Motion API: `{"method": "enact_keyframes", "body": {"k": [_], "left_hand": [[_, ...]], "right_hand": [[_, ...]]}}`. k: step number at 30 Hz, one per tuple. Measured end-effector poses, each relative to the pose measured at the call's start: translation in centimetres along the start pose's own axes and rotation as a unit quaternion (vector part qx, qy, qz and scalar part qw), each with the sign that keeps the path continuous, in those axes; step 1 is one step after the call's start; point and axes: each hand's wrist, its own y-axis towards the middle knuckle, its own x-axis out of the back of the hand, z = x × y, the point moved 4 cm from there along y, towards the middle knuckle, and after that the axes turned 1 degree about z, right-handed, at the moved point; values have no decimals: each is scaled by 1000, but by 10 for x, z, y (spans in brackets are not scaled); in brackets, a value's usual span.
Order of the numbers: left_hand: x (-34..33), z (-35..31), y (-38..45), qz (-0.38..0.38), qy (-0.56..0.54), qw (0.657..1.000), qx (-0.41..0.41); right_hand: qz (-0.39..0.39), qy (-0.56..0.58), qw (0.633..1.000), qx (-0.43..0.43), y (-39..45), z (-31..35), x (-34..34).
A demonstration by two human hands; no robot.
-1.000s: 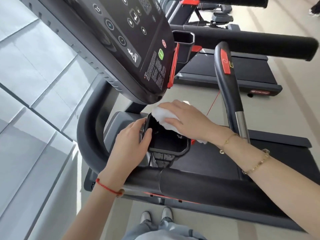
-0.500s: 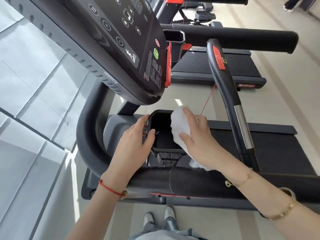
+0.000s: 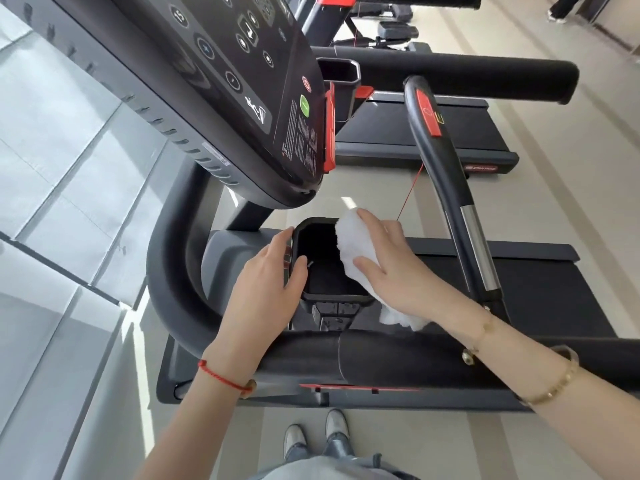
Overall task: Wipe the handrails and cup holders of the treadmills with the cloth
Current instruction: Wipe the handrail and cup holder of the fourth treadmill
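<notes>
Evidently the head view, the only 1 given, catches the wiping of a cup holder. The black, rectangular plastic cup holder [image 3: 323, 261] sits below the dark treadmill console [image 3: 242, 81] and just beyond the thick black padded handrail [image 3: 398, 358] that crosses the lower frame.

The left hand [image 3: 266, 292] rests against the holder's left rim, fingers close together along the outer wall and the thumb hooked over the edge into the opening. This looks like a bracing grip, steadying the holder against the push of the other hand.

The right hand [image 3: 391, 271] presses a white, fluffy cloth [image 3: 353, 247] onto the holder's right rim. Its fingers lie fairly straight and slightly spread across the top of the cloth, the thumb stretched along the side nearest the opening, so the cloth is flattened under the palm rather than pinched. The cloth's upper part drapes over the rim under the fingertips; a loose tail hangs out below the wrist, near the padded handrail.

A curved black grip bar with a red button [image 3: 446, 174] rises to the right, untouched.
</notes>
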Motion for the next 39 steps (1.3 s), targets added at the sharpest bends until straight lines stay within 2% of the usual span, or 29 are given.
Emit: {"method": "enact_keyframes", "body": {"k": [2, 6, 10, 15, 21, 24, 29, 33, 35, 37, 39], "left_hand": [[1, -1, 0, 0, 4, 1000, 0], [3, -4, -2, -18, 17, 1000, 1], [5, -5, -2, -40, 28, 999, 5], [5, -3, -2, -24, 33, 999, 15], [5, -6, -1, -13, 28, 999, 15], [6, -7, -2, -8, 23, 1000, 12], [5, -6, -2, -5, 31, 999, 13], [6, -4, -2, 0, 32, 999, 10], [9, -4, -4, 4, 19, 1000, 9], [13, -3, -8, 7, 6, 1000, 3], [20, -2, -14, -2, -5, 1000, -7]], "right_hand": [[16, -48, 997, 52, 22, 7, 9], [96, -137, 973, 160, 58, 25, 9], [96, -164, 961, 202, 65, 29, 4], [67, -47, 990, 113, 40, -7, 17], [98, -73, 989, 84, 58, 11, 14], [42, -38, 997, 46, 38, 5, 13], [-24, 97, 993, -58, -20, 3, -9], [-42, 106, 990, -81, -39, 4, -5], [-54, 73, 995, -47, -48, 8, 6], [-55, 33, 998, 27, -59, 18, 17], [-14, -29, 993, 116, -68, 26, 19]]}}
